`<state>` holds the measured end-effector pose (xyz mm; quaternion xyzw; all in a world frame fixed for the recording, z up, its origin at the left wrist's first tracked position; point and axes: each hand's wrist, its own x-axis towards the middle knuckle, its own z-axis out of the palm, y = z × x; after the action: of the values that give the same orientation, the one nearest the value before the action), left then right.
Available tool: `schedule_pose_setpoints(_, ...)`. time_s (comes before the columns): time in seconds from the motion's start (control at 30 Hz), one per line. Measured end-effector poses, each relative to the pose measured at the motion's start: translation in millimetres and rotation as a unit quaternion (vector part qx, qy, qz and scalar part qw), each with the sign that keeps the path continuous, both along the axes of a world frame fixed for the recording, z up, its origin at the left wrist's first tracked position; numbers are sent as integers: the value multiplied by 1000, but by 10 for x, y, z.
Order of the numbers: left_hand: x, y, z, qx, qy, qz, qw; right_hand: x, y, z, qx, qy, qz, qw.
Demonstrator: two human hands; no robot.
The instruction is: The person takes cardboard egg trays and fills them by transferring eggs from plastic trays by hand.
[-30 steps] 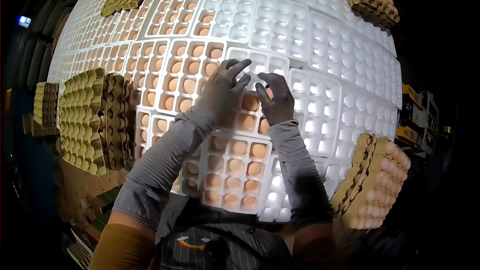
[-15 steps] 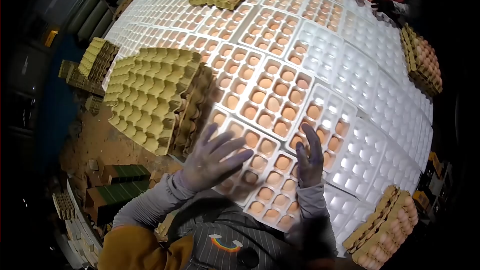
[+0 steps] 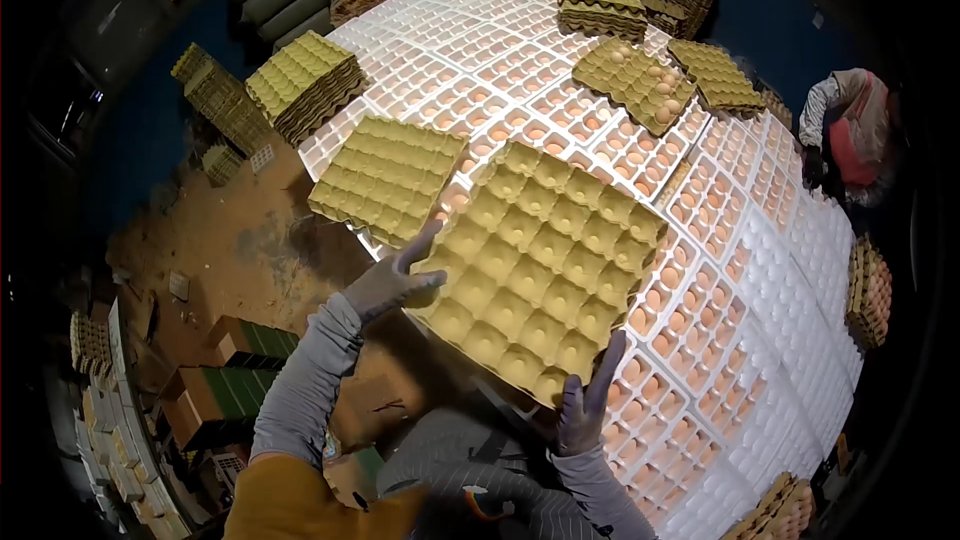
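Observation:
Between my two gloved hands is an empty yellowish-brown pulp egg tray (image 3: 535, 265), tilted, with its hollow cells facing me. My left hand (image 3: 388, 285) grips its left edge, the thumb over the rim. On the near right corner is my right hand (image 3: 585, 410), fingers up along the side; its far fingers are hidden. Behind the left hand, more pulp trays (image 3: 385, 175) lie at the table's edge. Beneath and to the right of the held tray are white foam trays (image 3: 690, 315) with brown eggs in their pockets.
A tall stack of pulp trays (image 3: 305, 85) stands at the back left. One pulp tray (image 3: 635, 80) on the far side carries a few eggs. At the far right is a co-worker (image 3: 855, 135). Cardboard boxes (image 3: 215, 405) sit on the floor at left.
My hands were spread and empty over the egg-filled foam trays; now they hold an empty pulp tray at the left side. The view has turned left, and the pulp stack there is lower.

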<state>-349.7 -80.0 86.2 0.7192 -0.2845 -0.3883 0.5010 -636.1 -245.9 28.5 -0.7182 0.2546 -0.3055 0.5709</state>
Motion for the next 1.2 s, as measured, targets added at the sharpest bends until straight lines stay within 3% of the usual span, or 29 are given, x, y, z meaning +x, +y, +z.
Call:
schedule_pose_setpoints(0.1, -78, 125, 222, -83, 27, 50, 995, 180, -151, 458, -81, -7, 10, 997)
schedule_pose_setpoints(0.17, -14, 155, 266, -149, -51, 217, 964, 324, -130, 753, -104, 2, -16, 994)
schedule_pose_setpoints(0.23, 151, 84, 168, -169, -53, 348, 920, 489, -94, 883, -84, -5, -35, 996)
schedule_pose_setpoints(0.27, 331, 37, -113, -166, -137, 398, 892, 528, -71, 861, -87, -1, -38, 995)
schedule_pose_setpoints(0.3, 470, -74, -299, -241, -77, 452, 856, 568, -56, 818, -78, -10, -31, 996)
schedule_pose_setpoints(0.4, 1011, -257, -1360, -158, -166, 600, 766, 634, -23, 659, -80, -9, -39, 996)
schedule_pose_setpoints(0.47, 1043, -293, -1864, 53, -206, 590, 779, 647, -9, 617, -5, -61, 4, 998)
schedule_pose_setpoints(0.5, 1042, -298, -2042, 191, -310, 573, 734, 544, -68, 489, -58, 6, -9, 998)
schedule_pose_setpoints(0.53, 920, -316, -1844, 193, -309, 569, 737, 508, -109, 473, -57, 10, -12, 998)
schedule_pose_setpoints(0.6, 651, -298, -1385, 224, -503, 424, 719, 466, -160, 448, -49, 33, -15, 998)
schedule_pose_setpoints(0.63, 620, -223, -1293, 235, -574, 290, 728, 448, -177, 425, -46, 38, -19, 998)
schedule_pose_setpoints(0.67, 666, -173, -1321, 237, -572, 285, 731, 432, -190, 388, -39, 50, -19, 998)
schedule_pose_setpoints(0.73, 773, -132, -1336, 313, -636, 119, 695, 441, -227, 373, -27, 74, -17, 997)
schedule_pose_setpoints(0.8, 798, -162, -1333, 309, -639, 171, 683, 527, -246, 370, -9, 68, -34, 997)
schedule_pose_setpoints(0.87, 772, -184, -1334, 378, -549, 173, 725, 614, -278, 368, -31, 53, -17, 998)
schedule_pose_setpoints(1.0, 884, -6, -1327, 376, -588, 118, 706, 1086, -542, 604, -223, 65, 90, 969)
schedule_pose_setpoints(1.07, 954, 197, -1154, 321, -604, 141, 716, 1427, -722, 699, -283, 69, 86, 953)
schedule_pose_setpoints(1.13, 1042, 442, -1041, 257, -578, 83, 770, 1791, -915, 602, -320, 90, 75, 940)
schedule_pose_setpoints(1.2, 1112, 496, -951, 269, -570, 16, 776, 2126, -1076, 436, -347, 142, 77, 924)
